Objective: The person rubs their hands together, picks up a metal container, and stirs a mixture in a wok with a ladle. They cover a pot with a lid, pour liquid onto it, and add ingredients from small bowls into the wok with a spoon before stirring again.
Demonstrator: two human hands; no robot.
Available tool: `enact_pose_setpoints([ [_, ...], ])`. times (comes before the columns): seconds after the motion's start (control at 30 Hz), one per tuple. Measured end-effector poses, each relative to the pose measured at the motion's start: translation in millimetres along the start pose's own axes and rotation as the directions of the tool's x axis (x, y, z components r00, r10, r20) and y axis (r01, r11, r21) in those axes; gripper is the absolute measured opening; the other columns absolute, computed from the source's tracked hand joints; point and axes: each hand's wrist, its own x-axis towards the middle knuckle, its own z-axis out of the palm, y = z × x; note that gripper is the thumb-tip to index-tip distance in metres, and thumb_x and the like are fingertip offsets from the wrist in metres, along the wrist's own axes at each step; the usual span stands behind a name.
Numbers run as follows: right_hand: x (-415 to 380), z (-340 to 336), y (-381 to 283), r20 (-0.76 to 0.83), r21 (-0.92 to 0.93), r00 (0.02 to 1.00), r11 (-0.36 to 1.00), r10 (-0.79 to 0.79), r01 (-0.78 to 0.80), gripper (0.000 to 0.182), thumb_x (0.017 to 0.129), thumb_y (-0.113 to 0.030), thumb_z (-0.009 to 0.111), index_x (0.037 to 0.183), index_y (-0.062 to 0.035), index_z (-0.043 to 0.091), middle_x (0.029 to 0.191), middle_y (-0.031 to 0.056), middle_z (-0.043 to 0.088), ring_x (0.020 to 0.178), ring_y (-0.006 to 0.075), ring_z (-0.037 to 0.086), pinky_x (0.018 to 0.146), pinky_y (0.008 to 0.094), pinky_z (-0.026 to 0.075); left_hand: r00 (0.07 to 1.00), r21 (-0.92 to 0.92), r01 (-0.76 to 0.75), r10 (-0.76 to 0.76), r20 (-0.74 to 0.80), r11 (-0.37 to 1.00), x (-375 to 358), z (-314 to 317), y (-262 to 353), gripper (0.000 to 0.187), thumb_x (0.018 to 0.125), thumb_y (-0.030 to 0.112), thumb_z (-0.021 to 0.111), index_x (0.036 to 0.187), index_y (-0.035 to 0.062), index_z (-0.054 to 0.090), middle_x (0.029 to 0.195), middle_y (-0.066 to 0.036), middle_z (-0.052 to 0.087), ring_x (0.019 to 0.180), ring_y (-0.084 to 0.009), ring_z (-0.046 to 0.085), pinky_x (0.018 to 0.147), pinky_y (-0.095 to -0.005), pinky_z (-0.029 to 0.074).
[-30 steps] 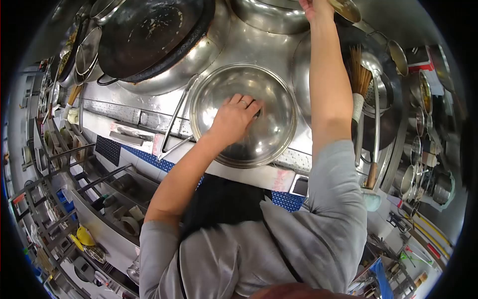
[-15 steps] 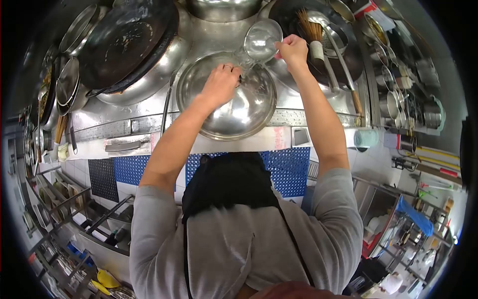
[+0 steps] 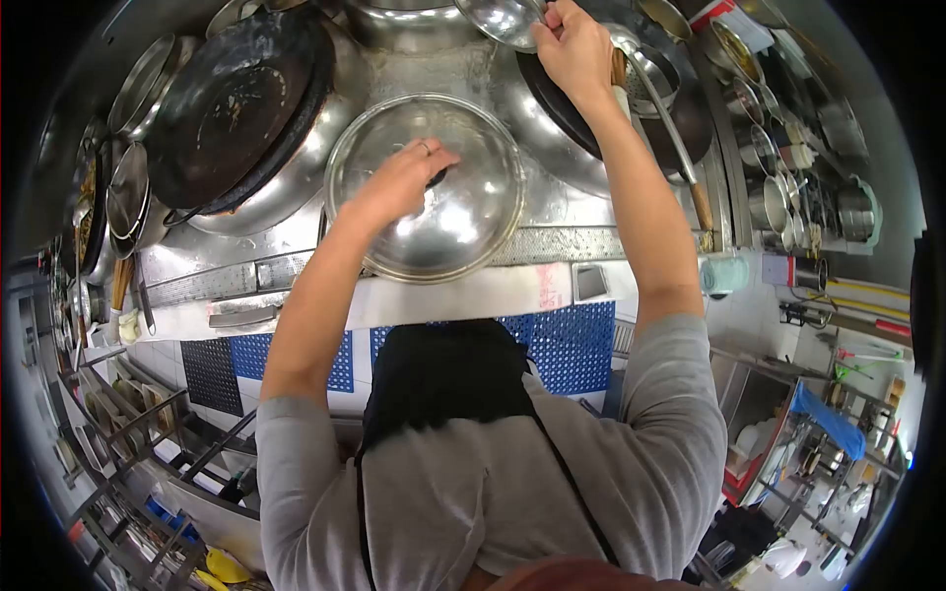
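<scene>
A large domed metal lid (image 3: 463, 222) lies near the counter's front edge. My left hand (image 3: 404, 182) is closed on the dark knob at its top; the fingers partly hide the knob. What lies under the lid is hidden. Farther off and to the right, my right hand (image 3: 574, 49) pinches the rim of a shiny rounded bowl (image 3: 501, 18). That bowl is cut by the top edge of the view, so its contents do not show. Just beyond the lid stands a big metal pot (image 3: 414, 30).
On the left a blackened wok (image 3: 236, 118) rests over a steel burner ring. Another dark wok (image 3: 552, 94) sits on the right, with a long-handled ladle (image 3: 680, 148) across it. Strainers (image 3: 128, 187) hang far left. A white cloth (image 3: 443, 300) runs along the front edge.
My right hand has carried the bowl away from the lid, up and forward. My left hand stays on the knob, and the lid appears slightly farther left as the view shifts.
</scene>
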Motion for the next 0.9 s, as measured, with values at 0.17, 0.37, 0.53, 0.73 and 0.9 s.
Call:
enact_pose_setpoints([
  [0.17,71.0,66.1,24.0,0.023,0.062,0.999,0.997,0.047,-0.048,0.013,0.078,-0.007,0.065,0.076,-0.0031,0.054,0.073,0.0236,0.061,0.077,0.0455,0.061,0.069,0.0510,0.047,0.997,-0.003,-0.058,0.058,-0.055,0.998,12.1,4.8,1.9,0.052,0.065,-0.015,0.059,0.114,0.0020,0.063,0.115,-0.011,0.060,0.115,-0.0304,0.053,0.094,-0.0372,0.049],
  [0.37,148.3,214.1,72.7,-0.111,-0.007,0.994,1.000,0.022,-0.023,0.015,0.079,-0.009,0.066,0.092,-0.0022,0.062,0.087,0.0261,0.064,0.087,0.0474,0.060,0.079,0.0539,0.047,0.999,-0.043,-0.012,0.010,-0.048,0.999,24.7,9.7,5.8,0.046,0.069,-0.012,0.058,0.112,0.0019,0.065,0.111,-0.009,0.062,0.119,-0.0299,0.053,0.098,-0.0376,0.048],
  [0.53,144.9,306.6,113.7,-0.063,-0.096,0.991,0.988,0.115,-0.121,0.024,0.080,-0.009,0.064,0.096,0.0076,0.064,0.098,0.0306,0.065,0.096,0.0470,0.063,0.081,0.0527,0.049,0.995,0.028,0.088,-0.087,-0.038,0.996,24.4,18.8,1.1,0.050,0.070,-0.009,0.059,0.118,0.0030,0.062,0.115,-0.009,0.061,0.121,-0.0302,0.052,0.098,-0.0386,0.048],
  [0.73,163.3,309.9,139.0,0.387,0.599,0.609,0.313,0.693,-0.737,0.018,0.081,-0.004,0.060,0.096,0.0058,0.060,0.074,0.0143,0.061,0.064,0.0270,0.060,0.051,0.0403,0.049,0.948,0.018,0.294,-0.289,-0.134,0.956,23.2,13.5,20.1,0.059,0.072,0.002,0.066,0.130,0.0038,0.053,0.119,-0.015,0.056,0.111,-0.0342,0.054,0.092,-0.0411,0.050],
  [0.9,138.6,250.4,132.0,0.508,0.809,0.662,-0.043,0.551,-0.586,0.024,0.085,0.009,0.052,0.107,0.0048,0.048,0.082,0.0128,0.058,0.064,0.0237,0.059,0.047,0.0298,0.049,0.922,0.192,0.383,-0.362,-0.137,0.903,19.8,23.3,20.5,0.057,0.073,0.002,0.065,0.129,0.0029,0.053,0.116,-0.016,0.056,0.109,-0.0335,0.055,0.090,-0.0423,0.050],
])
